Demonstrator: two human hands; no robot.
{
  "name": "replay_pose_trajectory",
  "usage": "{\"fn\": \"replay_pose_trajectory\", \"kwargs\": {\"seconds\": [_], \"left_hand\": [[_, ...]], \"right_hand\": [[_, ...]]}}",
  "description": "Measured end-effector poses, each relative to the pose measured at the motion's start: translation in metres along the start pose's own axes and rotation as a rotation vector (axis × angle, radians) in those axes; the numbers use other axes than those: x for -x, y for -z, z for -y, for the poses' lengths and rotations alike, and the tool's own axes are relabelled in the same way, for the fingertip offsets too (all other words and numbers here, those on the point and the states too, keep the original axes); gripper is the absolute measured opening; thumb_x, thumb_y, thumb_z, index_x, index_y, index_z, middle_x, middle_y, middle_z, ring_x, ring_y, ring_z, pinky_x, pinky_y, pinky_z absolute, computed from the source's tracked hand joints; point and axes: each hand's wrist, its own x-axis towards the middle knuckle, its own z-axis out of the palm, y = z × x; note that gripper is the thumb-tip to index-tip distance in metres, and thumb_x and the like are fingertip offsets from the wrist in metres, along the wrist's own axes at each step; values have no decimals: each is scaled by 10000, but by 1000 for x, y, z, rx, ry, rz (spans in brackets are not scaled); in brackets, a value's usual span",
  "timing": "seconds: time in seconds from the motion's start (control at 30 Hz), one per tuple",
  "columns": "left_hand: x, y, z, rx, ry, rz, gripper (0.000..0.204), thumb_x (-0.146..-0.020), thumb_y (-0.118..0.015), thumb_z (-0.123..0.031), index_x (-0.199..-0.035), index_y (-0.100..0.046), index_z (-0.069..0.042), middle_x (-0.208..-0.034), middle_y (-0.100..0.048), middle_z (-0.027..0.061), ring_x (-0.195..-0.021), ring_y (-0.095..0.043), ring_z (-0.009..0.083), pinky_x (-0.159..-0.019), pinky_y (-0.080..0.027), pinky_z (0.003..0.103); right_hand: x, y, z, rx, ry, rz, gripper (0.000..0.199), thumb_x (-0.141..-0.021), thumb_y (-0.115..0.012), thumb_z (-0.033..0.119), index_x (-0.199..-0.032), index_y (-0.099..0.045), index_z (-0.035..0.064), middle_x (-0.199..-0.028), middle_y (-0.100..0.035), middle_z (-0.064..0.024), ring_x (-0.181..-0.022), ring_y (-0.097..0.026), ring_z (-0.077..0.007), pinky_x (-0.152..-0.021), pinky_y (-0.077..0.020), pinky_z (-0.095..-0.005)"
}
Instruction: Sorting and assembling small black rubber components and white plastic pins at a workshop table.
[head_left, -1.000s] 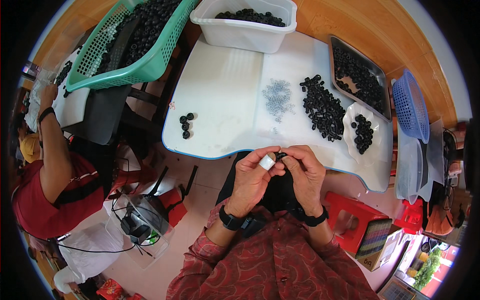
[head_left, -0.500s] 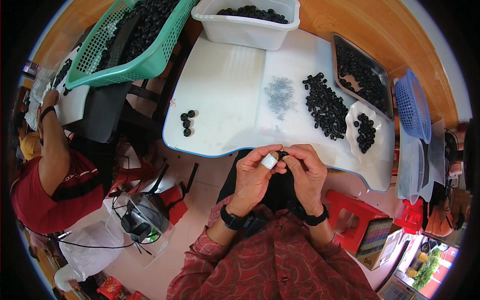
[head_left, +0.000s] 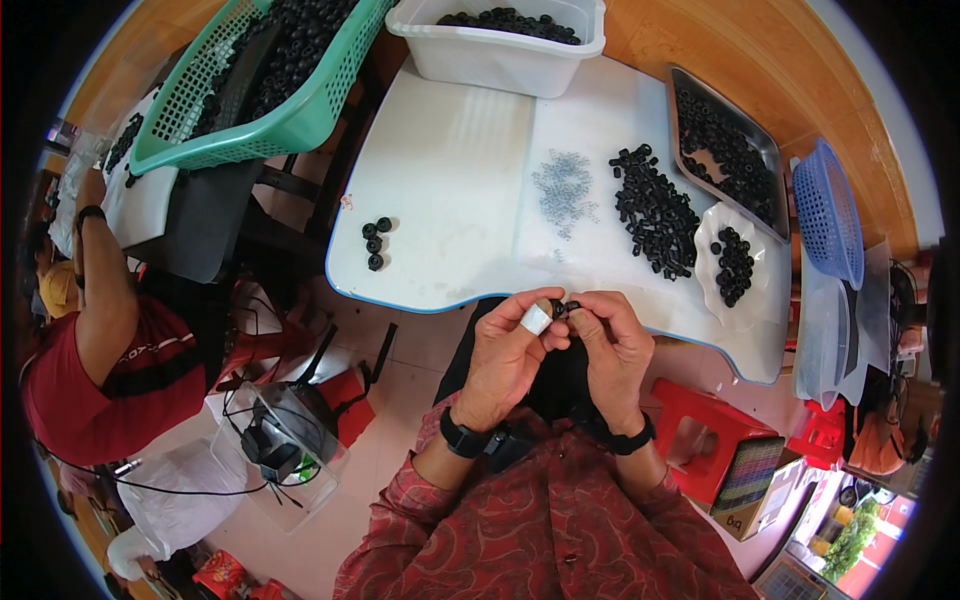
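My left hand (head_left: 507,345) and my right hand (head_left: 612,345) meet just in front of the table's near edge. Between the left fingertips is a small round black part (head_left: 557,309), and a white wrap covers the left thumb. The right thumb and finger pinch a second small black piece (head_left: 572,307) against or close beside it; the fingers hide most of both. On the table, several round black parts (head_left: 374,245) stand at the left. A patch of tiny clear-grey pieces (head_left: 566,190) lies in the middle, left of a pile of short black cylinders (head_left: 655,215).
A white scalloped dish (head_left: 737,310) and a metal tray (head_left: 700,172), both with black parts, sit at the right. Beyond are a blue basket (head_left: 828,215), a white tub (head_left: 490,65) and a green basket (head_left: 225,152). A co-worker (head_left: 110,370) sits left; a red stool (head_left: 700,425) stands right.
The fingertips have parted slightly, so more of the black pieces shows between them. At the left, the co-worker's arm has shifted. The things on the table lie as before.
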Motion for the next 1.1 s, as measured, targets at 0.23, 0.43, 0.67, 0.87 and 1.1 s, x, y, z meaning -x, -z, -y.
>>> {"fn": "replay_pose_trajectory", "kwargs": {"seconds": [0.23, 0.43, 0.67, 0.87, 1.1], "left_hand": [[0, -1, 0, 40, 14, -4, 271, -1004, -599, -64, -1252, -633, 38, -1071, -684, 79, -858, -658, 134, -756, -572, 276], [-1, 1, 0, 53, 8, -9, 273, -1001, -603, -56, -1253, -632, 43, -1072, -680, 79, -863, -655, 137, -763, -569, 281], [-2, 2, 1, 27, -18, -27, 272, -994, -614, -52, -1246, -636, 48, -1084, -677, 87, -866, -649, 145, -764, -561, 292], [-1, -1, -3, 32, -12, -18, 269, -1000, -612, -66, -1245, -639, 42, -1100, -670, 98, -879, -643, 148, -770, -557, 292], [-4, 2, -2, 9, -17, -35, 260, -1002, -611, -67, -1236, -645, 40, -1091, -671, 96, -859, -645, 147, -767, -558, 288]], "right_hand": [[2, -3, -2, -58, -17, -5, 138, -931, -669, -25, -1066, -690, -12, -1013, -663, -80, -917, -649, -143, -816, -514, -248], [0, -5, -1, 5, 44, -16, 142, -923, -681, -28, -1062, -695, -6, -1013, -659, -77, -905, -646, -139, -807, -515, -247], [-2, -5, -4, -3, 26, -1, 135, -921, -687, -24, -1054, -698, -6, -1010, -660, -73, -890, -646, -137, -792, -516, -245], [-3, -7, -2, -23, 1, -1, 136, -916, -692, -22, -1051, -699, -5, -1005, -659, -73, -897, -643, -138, -797, -511, -244], [-5, -8, -5, 18, 40, -1, 147, -909, -700, -20, -1055, -701, 1, -999, -662, -77, -886, -652, -146, -777, -518, -249]]}}
